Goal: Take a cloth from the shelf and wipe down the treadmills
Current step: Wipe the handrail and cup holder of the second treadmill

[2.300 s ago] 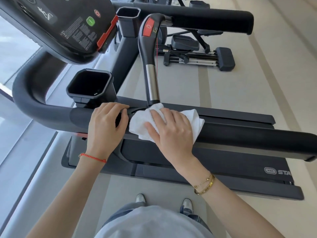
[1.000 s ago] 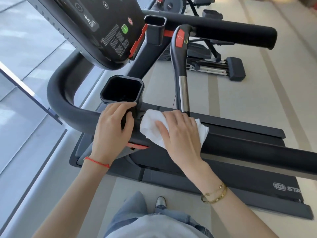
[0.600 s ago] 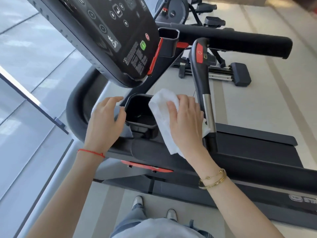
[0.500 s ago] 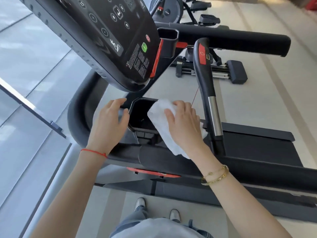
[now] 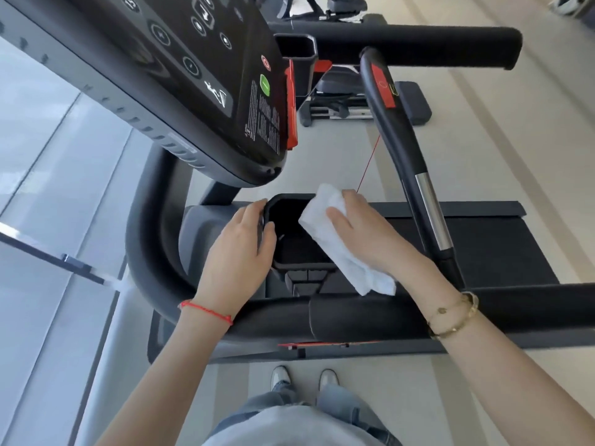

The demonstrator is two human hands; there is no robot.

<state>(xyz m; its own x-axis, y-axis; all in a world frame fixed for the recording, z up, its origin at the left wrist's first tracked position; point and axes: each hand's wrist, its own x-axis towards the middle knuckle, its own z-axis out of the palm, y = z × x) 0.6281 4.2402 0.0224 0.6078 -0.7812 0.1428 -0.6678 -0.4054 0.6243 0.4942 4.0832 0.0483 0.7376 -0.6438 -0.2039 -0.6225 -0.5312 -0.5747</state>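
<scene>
I stand at the side of a black treadmill (image 5: 502,249). My right hand (image 5: 363,233) presses a folded white cloth (image 5: 341,249) against the right rim of a black square cup holder (image 5: 289,236) below the console. My left hand (image 5: 238,255) grips the left rim of the same cup holder, thumb over its edge. The near side rail (image 5: 354,317) runs under both wrists.
The tilted control console (image 5: 193,75) hangs over the upper left. An upright grip handle with a red tab and steel section (image 5: 415,169) rises right of the cloth. The far rail (image 5: 418,43) crosses the top. Another exercise machine (image 5: 354,104) stands beyond. A glass wall (image 5: 42,220) runs at left.
Both hands left the side rail and went up to the cup holder. The cloth went with my right hand from the rail to the holder's right rim.
</scene>
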